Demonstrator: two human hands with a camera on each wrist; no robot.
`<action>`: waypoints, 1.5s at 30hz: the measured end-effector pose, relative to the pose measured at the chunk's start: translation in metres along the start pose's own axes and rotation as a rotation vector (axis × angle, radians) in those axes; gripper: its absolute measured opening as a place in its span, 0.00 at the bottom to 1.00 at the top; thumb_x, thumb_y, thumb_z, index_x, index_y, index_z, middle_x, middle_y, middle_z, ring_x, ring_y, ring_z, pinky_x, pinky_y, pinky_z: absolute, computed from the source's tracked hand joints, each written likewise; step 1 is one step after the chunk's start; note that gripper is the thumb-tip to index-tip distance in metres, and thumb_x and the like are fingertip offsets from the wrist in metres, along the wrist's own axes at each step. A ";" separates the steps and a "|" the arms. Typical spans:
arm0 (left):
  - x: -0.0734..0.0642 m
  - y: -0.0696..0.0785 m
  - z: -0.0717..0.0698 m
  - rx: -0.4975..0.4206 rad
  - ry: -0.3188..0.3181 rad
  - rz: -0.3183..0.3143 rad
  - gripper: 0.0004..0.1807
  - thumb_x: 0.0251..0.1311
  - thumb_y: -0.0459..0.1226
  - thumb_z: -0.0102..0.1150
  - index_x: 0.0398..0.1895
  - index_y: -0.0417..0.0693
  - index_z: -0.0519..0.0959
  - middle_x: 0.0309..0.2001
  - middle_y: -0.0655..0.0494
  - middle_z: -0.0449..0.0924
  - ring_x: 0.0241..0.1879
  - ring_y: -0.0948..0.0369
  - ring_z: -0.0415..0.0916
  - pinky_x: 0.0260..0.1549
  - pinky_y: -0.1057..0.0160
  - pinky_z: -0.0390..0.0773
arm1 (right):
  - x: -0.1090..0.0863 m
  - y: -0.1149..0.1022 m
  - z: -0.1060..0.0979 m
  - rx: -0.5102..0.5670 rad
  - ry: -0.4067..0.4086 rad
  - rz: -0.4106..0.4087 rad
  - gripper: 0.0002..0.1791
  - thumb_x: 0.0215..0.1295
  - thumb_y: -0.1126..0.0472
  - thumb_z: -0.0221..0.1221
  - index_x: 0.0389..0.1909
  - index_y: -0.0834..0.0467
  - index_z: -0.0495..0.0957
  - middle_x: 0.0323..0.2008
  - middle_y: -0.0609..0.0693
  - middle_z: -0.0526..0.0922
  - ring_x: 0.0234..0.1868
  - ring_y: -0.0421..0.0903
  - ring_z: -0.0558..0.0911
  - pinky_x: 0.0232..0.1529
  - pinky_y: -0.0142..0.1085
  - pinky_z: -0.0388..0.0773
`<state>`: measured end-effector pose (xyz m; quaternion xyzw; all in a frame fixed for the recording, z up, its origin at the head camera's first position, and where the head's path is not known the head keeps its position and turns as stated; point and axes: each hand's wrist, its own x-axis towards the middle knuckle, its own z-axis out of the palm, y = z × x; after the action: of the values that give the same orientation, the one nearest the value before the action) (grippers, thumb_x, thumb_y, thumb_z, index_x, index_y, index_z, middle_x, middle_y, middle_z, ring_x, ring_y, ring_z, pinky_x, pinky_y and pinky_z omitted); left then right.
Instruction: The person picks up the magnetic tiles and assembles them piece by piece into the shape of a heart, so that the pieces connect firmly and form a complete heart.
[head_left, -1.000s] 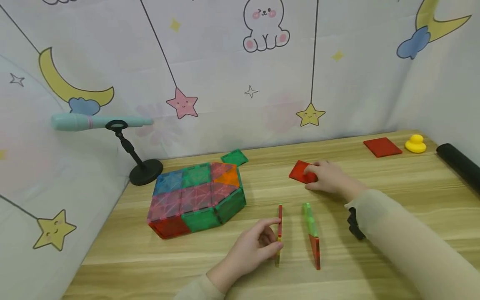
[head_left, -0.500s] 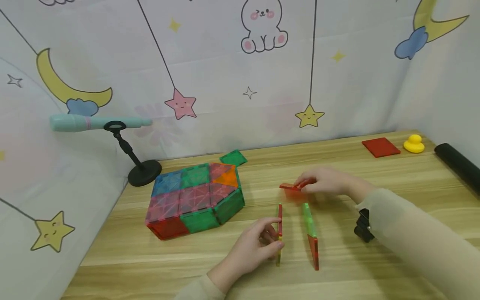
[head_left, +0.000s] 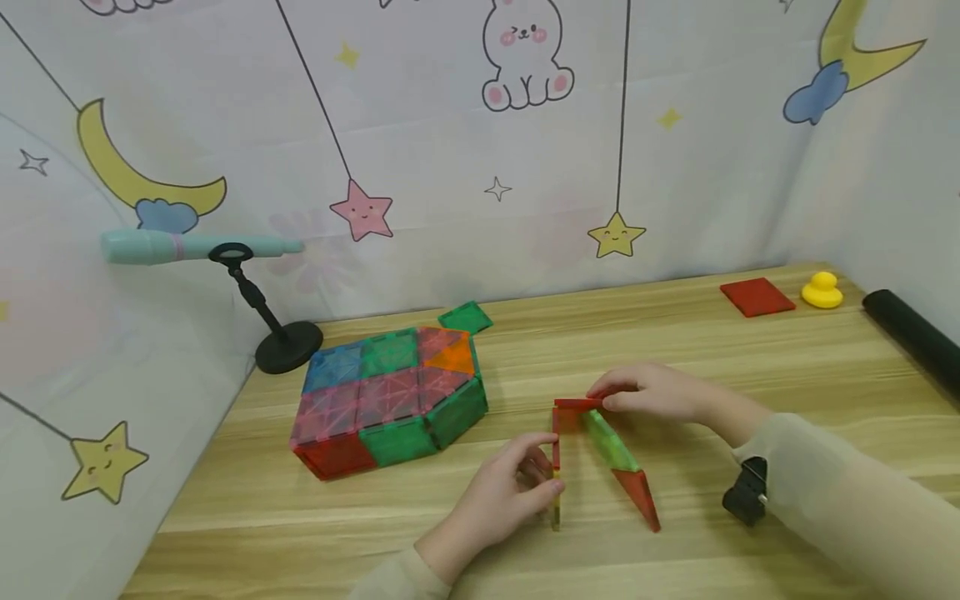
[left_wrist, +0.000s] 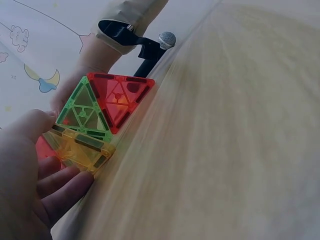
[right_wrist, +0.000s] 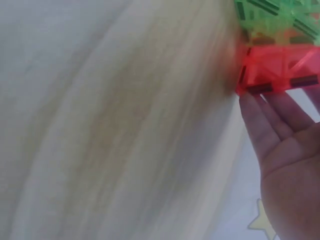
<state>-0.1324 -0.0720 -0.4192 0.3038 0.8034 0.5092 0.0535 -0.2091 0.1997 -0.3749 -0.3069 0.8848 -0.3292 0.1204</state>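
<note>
My left hand grips an upright panel of magnetic tiles, a red tile joined to a yellow tile. In the left wrist view its thumb is over the top edge and its fingers below. My right hand pinches a red square magnetic tile, standing on edge across the far end of the panel. A green triangular tile and a red triangular tile form a second upright panel, slanting toward the near right. Its far end meets the red square.
A low block of coloured magnetic tiles stands left, a green tile behind it. A red tile and yellow duck lie back right, near a black cylinder. A black stand holds a mint-coloured stick.
My right hand has lifted the red square off the table, tipped it upright and brought it nearer, against the panels. The green-and-red panel has swung outward at its near end. My left hand stays put.
</note>
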 end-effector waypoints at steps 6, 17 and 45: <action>0.001 0.000 0.002 0.034 0.023 0.050 0.24 0.58 0.37 0.63 0.58 0.45 0.70 0.39 0.55 0.73 0.38 0.64 0.76 0.38 0.67 0.77 | -0.016 -0.012 0.006 0.106 0.127 0.073 0.30 0.66 0.51 0.56 0.61 0.66 0.66 0.54 0.61 0.72 0.51 0.54 0.74 0.50 0.47 0.72; 0.000 0.001 -0.001 0.023 0.026 0.026 0.25 0.58 0.36 0.63 0.59 0.45 0.70 0.40 0.55 0.72 0.39 0.63 0.76 0.35 0.68 0.78 | -0.050 -0.046 0.029 -0.023 0.287 0.029 0.19 0.59 0.57 0.64 0.44 0.63 0.70 0.25 0.41 0.70 0.23 0.35 0.68 0.24 0.30 0.69; 0.000 -0.002 0.000 0.029 0.006 0.063 0.25 0.59 0.37 0.61 0.60 0.47 0.69 0.40 0.55 0.72 0.40 0.62 0.76 0.37 0.68 0.78 | -0.061 -0.047 0.047 -0.075 0.507 -0.006 0.23 0.55 0.70 0.61 0.51 0.66 0.65 0.23 0.39 0.67 0.20 0.30 0.64 0.19 0.28 0.66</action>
<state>-0.1334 -0.0723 -0.4209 0.3281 0.8010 0.4998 0.0304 -0.1197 0.1859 -0.3787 -0.2216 0.8974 -0.3628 -0.1178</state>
